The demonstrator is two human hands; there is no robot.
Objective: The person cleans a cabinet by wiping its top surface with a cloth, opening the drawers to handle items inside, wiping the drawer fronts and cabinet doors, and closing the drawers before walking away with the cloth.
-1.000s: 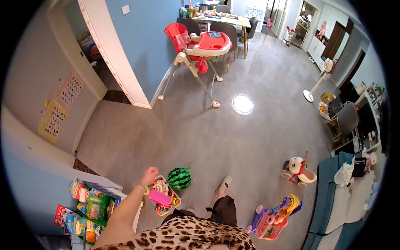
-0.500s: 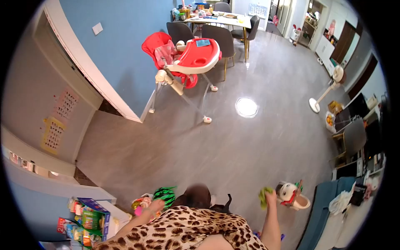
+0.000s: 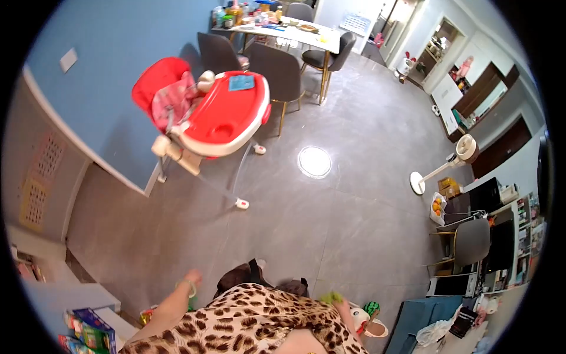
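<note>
At the lower left, my left hand [image 3: 193, 276] hangs over the floor beside the dark trousers, a bracelet on its wrist; its fingers are too blurred to read. My right hand [image 3: 338, 300], low in the view right of the leopard-print top [image 3: 265, 315], holds a yellow-green cloth [image 3: 331, 297]. Just right of that hand is the white ride-on toy [image 3: 375, 328], with a small green striped thing [image 3: 371, 307] by it. Ahead on the left stands the red high chair [image 3: 221, 112], a blue item [image 3: 241, 82] lying on its tray.
Beyond the high chair is a dining table [image 3: 289, 30] with dark chairs. A white fan [image 3: 417, 183] stands at the right, near a basket of oranges [image 3: 437, 207] and a grey chair [image 3: 471, 242]. A blue sofa [image 3: 421, 318] is at the lower right, bookshelf items [image 3: 88, 330] lower left.
The high chair and table appear nearer and further left. The toy basket and striped ball have mostly slipped from sight at the bottom. My right hand with the cloth is now closer to my body.
</note>
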